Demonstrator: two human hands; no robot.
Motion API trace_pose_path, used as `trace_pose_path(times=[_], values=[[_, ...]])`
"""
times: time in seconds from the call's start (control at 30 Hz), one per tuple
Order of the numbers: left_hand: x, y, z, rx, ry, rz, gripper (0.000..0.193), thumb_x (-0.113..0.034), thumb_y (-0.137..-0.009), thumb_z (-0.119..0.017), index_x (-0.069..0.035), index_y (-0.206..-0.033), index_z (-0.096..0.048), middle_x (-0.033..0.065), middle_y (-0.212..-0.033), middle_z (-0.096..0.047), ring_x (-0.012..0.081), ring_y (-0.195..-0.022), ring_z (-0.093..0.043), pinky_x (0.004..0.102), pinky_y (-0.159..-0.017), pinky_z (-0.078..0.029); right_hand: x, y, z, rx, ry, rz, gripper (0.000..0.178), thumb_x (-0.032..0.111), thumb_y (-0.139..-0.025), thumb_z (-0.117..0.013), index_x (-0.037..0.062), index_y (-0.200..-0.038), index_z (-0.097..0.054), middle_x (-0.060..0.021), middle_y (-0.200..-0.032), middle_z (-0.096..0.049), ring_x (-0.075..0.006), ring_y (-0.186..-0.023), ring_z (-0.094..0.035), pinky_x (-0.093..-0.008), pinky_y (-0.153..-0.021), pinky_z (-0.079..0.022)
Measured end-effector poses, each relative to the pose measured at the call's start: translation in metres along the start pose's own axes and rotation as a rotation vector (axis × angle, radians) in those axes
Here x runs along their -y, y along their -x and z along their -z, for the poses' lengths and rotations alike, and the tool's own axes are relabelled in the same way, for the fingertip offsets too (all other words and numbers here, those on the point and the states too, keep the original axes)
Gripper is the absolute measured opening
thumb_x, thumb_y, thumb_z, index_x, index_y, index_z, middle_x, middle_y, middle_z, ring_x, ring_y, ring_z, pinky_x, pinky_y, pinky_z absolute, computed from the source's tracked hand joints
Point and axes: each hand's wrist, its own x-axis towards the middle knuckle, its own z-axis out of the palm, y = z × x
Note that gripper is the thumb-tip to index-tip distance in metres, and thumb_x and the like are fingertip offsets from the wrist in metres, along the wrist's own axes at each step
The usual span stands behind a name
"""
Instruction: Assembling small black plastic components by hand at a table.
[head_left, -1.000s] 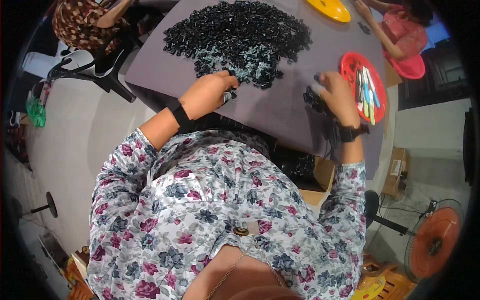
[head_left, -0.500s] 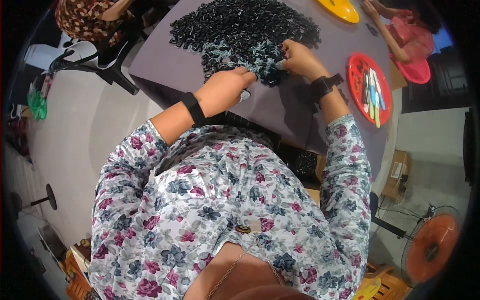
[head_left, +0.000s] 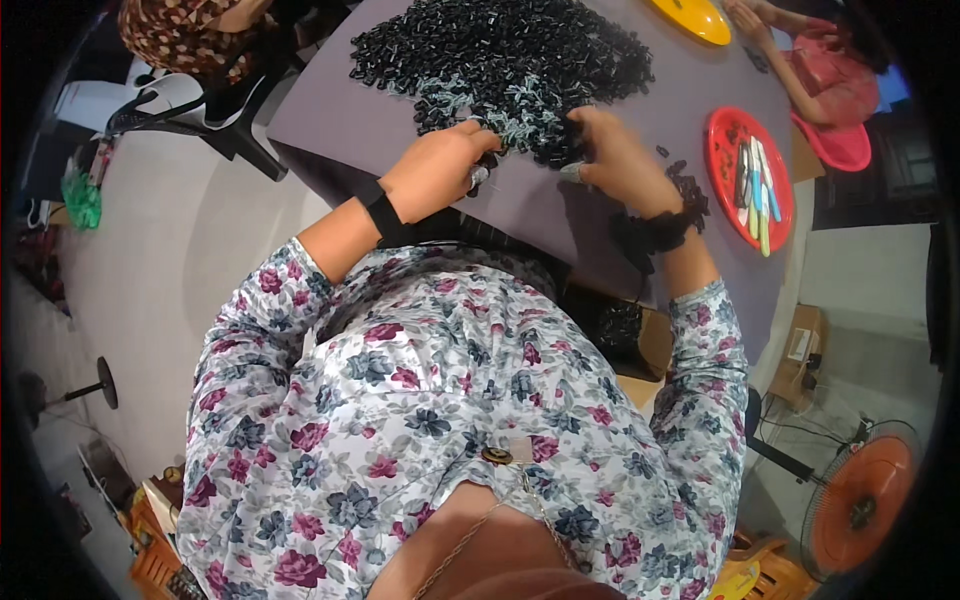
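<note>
A big heap of small black plastic pieces (head_left: 500, 50) covers the far part of the table, with paler grey-green ones (head_left: 520, 115) showing along its near side. At the heap's near left edge is my left hand (head_left: 440, 168), its fingers curled toward the thumb, with something small and dark at the tips that I cannot make out. My right hand (head_left: 628, 168), a little blurred, stands at the near right edge of the heap. Its thumb and forefinger are apart beside black pieces. Both thumbs wear pale wraps. Dark bands circle both wrists.
A red tray (head_left: 716, 190) on the right of the grey-purple table (head_left: 690, 105) bears several knives with coloured handles (head_left: 757, 190). A yellow tray (head_left: 700, 22) lies at the far right. Two other people sit beyond, left and right. An orange fan (head_left: 862, 505) stands lower right.
My right hand has drawn back toward me and to the right, and its thumb and forefinger have parted. The left hand has shifted slightly left, away from the pale pieces.
</note>
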Motion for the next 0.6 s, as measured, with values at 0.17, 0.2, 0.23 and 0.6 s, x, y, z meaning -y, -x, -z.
trace_pose_path(times=[0.17,0.2,0.23,0.6], values=[[0.000,-0.012,0.006,-0.030,-0.014,0.013,0.035,0.009,-0.076,-0.060,-0.002,-0.109,-0.067,0.0183,-0.098,-0.067,0.0395,-0.095,-0.065,0.0460,-0.082,-0.052,0.015,-0.023,-0.035,-0.147,-0.040,0.216,0.056,-0.005,-0.073,-0.076,0.0044,-0.124,-0.057,-0.0144,-0.094,-0.062,-0.0299,-0.085,-0.064,-0.0393,-0.074,-0.053],[0.003,-0.013,0.006,-0.049,0.000,0.030,0.035,0.009,-0.076,-0.059,-0.001,-0.108,-0.067,0.0185,-0.098,-0.067,0.0393,-0.095,-0.065,0.0455,-0.082,-0.052,0.026,-0.026,-0.031,-0.117,-0.091,0.164,0.054,-0.006,-0.074,-0.073,0.0048,-0.124,-0.057,-0.0135,-0.099,-0.062,-0.0232,-0.080,-0.064,-0.0354,-0.071,-0.053],[0.006,-0.014,0.003,-0.063,0.018,0.043,0.035,0.010,-0.076,-0.059,-0.001,-0.108,-0.067,0.0186,-0.097,-0.068,0.0391,-0.095,-0.065,0.0451,-0.083,-0.052,0.032,-0.029,-0.028,-0.117,-0.168,0.158,0.053,-0.005,-0.075,-0.073,0.0048,-0.125,-0.057,-0.0152,-0.101,-0.062,-0.0268,-0.086,-0.064,-0.0368,-0.074,-0.053],[0.016,-0.007,0.000,-0.086,0.136,0.058,0.038,0.011,-0.074,-0.058,-0.002,-0.108,-0.069,0.0183,-0.102,-0.070,0.0370,-0.096,-0.067,0.0427,-0.085,-0.053,0.038,0.010,-0.048,-0.034,-0.318,0.219,0.021,0.004,-0.082,-0.067,0.0024,-0.102,-0.063,-0.0128,-0.092,-0.064,-0.0318,-0.083,-0.066,-0.0388,-0.071,-0.053]])
